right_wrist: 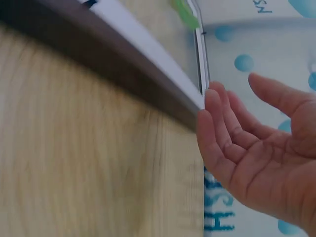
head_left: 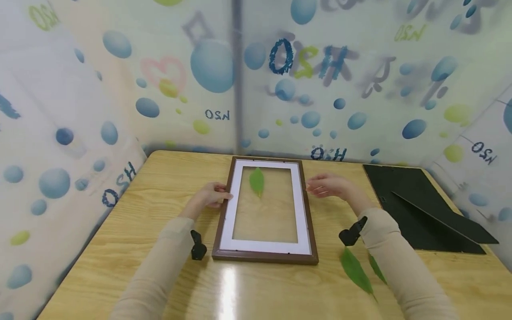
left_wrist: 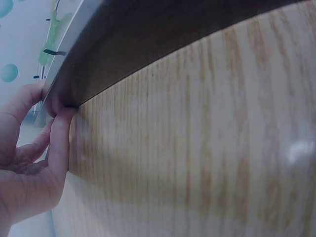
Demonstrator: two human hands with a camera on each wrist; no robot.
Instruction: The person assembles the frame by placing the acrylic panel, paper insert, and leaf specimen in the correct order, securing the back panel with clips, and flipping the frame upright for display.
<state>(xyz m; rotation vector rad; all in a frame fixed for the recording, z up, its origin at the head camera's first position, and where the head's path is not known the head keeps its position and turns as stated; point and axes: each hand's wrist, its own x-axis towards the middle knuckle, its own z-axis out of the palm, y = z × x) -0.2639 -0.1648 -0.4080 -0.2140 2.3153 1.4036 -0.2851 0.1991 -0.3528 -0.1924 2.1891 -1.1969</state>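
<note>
A brown picture frame [head_left: 266,257] with a white mat [head_left: 264,247] lies on the table, small metal tabs along its inner edge. Inside the mat's window, towards the top, is a green leaf [head_left: 257,180]. My left hand [head_left: 210,195] grips the frame's left side, thumb on top and fingers against the outer side, as the left wrist view also shows for the hand [left_wrist: 37,153]. Beside the frame's right side is my right hand [head_left: 330,186], its fingers extended and thumb apart; in the right wrist view this hand [right_wrist: 261,153] holds nothing, fingertips close to the edge.
A black backing board [head_left: 408,195] with a partly raised stand flap [head_left: 444,218] lies at the table's right. Near my right forearm are two more leaves, one leaf [head_left: 356,270] fully visible and another leaf [head_left: 377,268] partly hidden. Patterned curtains [head_left: 280,98] surround the wooden table [head_left: 160,195].
</note>
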